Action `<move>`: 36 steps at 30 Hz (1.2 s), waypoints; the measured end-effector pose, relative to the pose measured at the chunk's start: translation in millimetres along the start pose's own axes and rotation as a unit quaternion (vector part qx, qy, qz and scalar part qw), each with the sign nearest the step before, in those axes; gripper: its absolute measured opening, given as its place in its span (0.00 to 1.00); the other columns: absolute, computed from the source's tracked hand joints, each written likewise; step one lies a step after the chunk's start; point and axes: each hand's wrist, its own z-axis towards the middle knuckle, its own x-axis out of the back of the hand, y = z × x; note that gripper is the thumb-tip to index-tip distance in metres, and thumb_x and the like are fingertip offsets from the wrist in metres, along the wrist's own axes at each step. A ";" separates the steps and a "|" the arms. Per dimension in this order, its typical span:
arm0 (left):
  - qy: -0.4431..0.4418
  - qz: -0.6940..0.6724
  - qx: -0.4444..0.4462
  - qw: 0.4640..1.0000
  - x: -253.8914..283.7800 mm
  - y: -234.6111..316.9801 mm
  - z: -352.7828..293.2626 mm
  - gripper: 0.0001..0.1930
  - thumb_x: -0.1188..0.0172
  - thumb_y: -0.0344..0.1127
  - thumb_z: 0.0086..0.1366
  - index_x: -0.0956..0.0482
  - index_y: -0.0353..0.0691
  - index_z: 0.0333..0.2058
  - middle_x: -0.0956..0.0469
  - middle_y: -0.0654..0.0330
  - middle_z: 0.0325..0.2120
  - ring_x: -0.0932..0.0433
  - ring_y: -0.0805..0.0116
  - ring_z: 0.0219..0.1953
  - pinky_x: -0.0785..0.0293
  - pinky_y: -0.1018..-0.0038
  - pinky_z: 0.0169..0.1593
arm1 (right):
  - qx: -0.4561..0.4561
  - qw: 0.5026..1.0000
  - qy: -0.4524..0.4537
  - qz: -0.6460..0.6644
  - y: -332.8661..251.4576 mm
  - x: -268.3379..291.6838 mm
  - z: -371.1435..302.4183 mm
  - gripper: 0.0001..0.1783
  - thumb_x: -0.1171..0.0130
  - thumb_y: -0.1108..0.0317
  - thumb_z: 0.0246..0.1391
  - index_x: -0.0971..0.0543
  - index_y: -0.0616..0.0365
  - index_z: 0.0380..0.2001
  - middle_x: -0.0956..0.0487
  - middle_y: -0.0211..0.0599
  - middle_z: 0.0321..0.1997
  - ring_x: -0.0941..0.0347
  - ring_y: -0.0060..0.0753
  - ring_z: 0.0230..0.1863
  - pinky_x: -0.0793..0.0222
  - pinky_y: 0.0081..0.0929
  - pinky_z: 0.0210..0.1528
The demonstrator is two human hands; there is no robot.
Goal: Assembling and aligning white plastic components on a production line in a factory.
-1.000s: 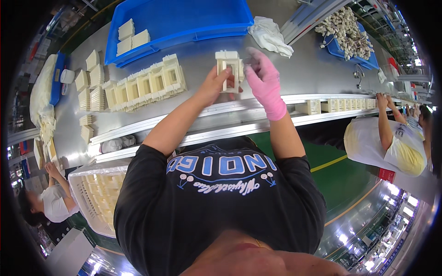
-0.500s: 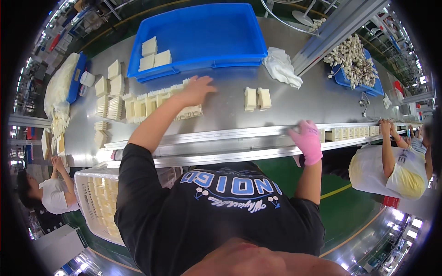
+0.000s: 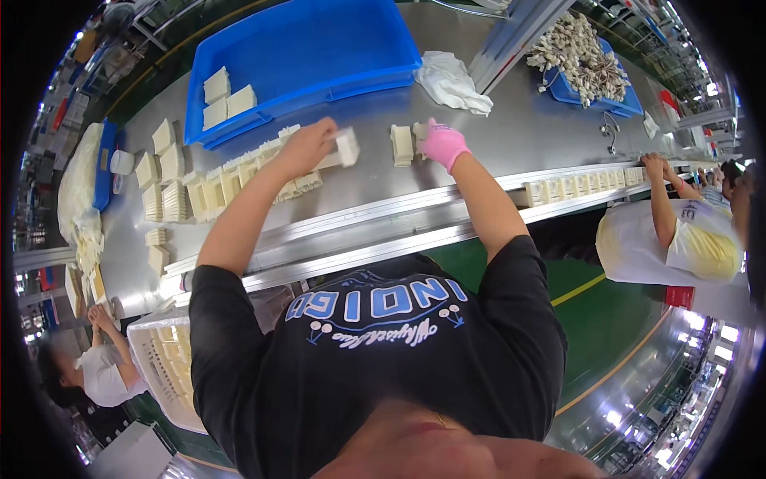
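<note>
My bare left hand (image 3: 309,148) pinches a cream rectangular plastic housing (image 3: 348,148), slightly blurred, above the steel table. It is at the right end of a long row of similar cream housings (image 3: 230,184). My right hand, in a pink glove (image 3: 443,144), has its fingers closed around another cream housing (image 3: 419,132), mostly covered by the hand. Directly left of it, a single cream housing (image 3: 401,146) stands on the table.
A large blue bin (image 3: 335,90) with several cream parts lies beyond my hands. A white cloth (image 3: 453,82) sits to its right. Farther right is a blue tray heaped with wired connectors (image 3: 582,60). Housings line the metal rail (image 3: 383,214) near me; co-workers' hands (image 3: 656,168) are at right.
My right hand has moved from the rail up and left to the housing pair, closing on the right one. My left hand now holds a housing lifted at the row's end. The view has shifted.
</note>
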 end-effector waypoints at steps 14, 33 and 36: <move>0.103 -0.628 0.157 0.755 -61.9 74.8 -5.3 0.16 0.59 0.45 0.63 0.43 0.41 0.43 0.34 0.57 0.37 0.32 0.70 0.38 0.27 0.71 0.32 | 0.115 0.867 -0.074 0.480 -48.7 25.2 -83.3 0.12 0.46 0.61 0.47 0.30 0.60 0.24 0.35 0.28 0.09 0.40 0.14 0.09 0.48 0.15 0.10; 0.136 -0.628 0.038 0.765 -68.0 73.1 -10.8 0.19 0.62 0.45 0.64 0.43 0.39 0.48 0.34 0.58 0.41 0.35 0.74 0.43 0.35 0.78 0.43 | 0.295 0.878 0.257 0.275 -80.8 -1.3 -104.5 0.23 0.49 0.73 0.45 0.39 0.61 0.47 0.32 0.32 0.16 0.35 0.23 0.16 0.40 0.23 0.19; 0.088 -0.625 0.051 0.774 -67.9 70.0 -12.0 0.19 0.58 0.43 0.63 0.44 0.39 0.48 0.34 0.57 0.40 0.32 0.71 0.41 0.30 0.76 0.39 | 0.309 0.868 0.136 0.364 -79.2 8.0 -112.5 0.21 0.50 0.73 0.46 0.38 0.62 0.46 0.29 0.31 0.19 0.33 0.20 0.18 0.38 0.21 0.21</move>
